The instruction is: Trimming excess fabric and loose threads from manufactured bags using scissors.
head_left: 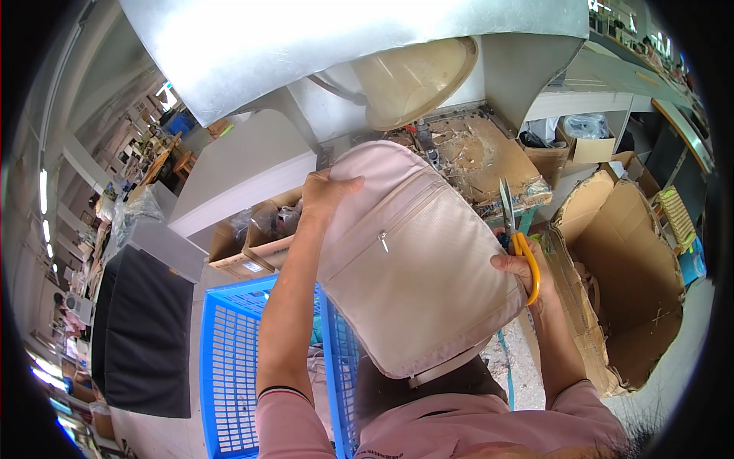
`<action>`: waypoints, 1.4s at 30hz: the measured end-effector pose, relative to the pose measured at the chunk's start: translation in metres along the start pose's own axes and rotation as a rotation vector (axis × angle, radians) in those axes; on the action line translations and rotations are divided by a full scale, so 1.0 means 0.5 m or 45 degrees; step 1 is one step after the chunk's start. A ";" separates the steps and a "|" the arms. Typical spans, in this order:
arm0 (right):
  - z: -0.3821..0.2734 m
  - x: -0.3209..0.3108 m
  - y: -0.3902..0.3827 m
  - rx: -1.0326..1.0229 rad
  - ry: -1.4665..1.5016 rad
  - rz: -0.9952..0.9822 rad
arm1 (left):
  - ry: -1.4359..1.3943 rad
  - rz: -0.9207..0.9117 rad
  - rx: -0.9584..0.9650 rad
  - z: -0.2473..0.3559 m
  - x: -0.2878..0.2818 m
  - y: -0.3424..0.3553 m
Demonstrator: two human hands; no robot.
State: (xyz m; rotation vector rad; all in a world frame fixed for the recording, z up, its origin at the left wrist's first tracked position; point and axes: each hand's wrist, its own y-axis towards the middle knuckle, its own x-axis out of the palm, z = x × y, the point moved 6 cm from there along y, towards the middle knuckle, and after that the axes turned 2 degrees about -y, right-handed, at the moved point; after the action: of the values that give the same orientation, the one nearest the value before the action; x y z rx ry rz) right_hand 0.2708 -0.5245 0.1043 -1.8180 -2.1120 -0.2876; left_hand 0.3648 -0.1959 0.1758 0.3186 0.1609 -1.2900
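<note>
A pale pink-beige backpack (pixel 428 268) is held up tilted in front of me, its zipped front pocket facing up. My left hand (pixel 329 195) grips its upper left edge, thumb lying on the fabric. At the lower right side, my right hand (pixel 527 264) holds scissors with yellow handles (pixel 526 264), blades pointing up and away from the bag. That hand's thumb also presses on the bag's edge. A small metal zipper pull (pixel 384 241) hangs on the front pocket. Most of the right fingers are hidden behind the bag and the scissors.
A blue plastic basket (pixel 233 367) with fabric inside stands at my left. On my right is a large open cardboard box (pixel 634 268). Ahead, a worn workbench (pixel 489 157) covered in scraps sits under a metal hood (pixel 352 46). A black padded block (pixel 145 336) stands further left.
</note>
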 end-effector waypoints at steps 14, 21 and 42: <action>-0.031 0.034 0.049 -0.055 -0.112 -0.169 | -0.169 0.097 0.059 -0.003 -0.045 -0.013; -0.036 0.039 0.075 0.002 -0.129 -0.169 | -0.170 0.099 -0.022 -0.015 -0.053 0.003; -0.030 0.021 0.068 -0.036 -0.146 -0.148 | -0.143 0.071 -0.074 -0.012 -0.032 0.008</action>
State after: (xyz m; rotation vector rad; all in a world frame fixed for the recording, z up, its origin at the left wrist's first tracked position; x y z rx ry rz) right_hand 0.3050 -0.5149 0.1202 -1.7691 -2.3083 -0.2486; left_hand 0.3646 -0.1785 0.1751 0.1991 0.0931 -1.2419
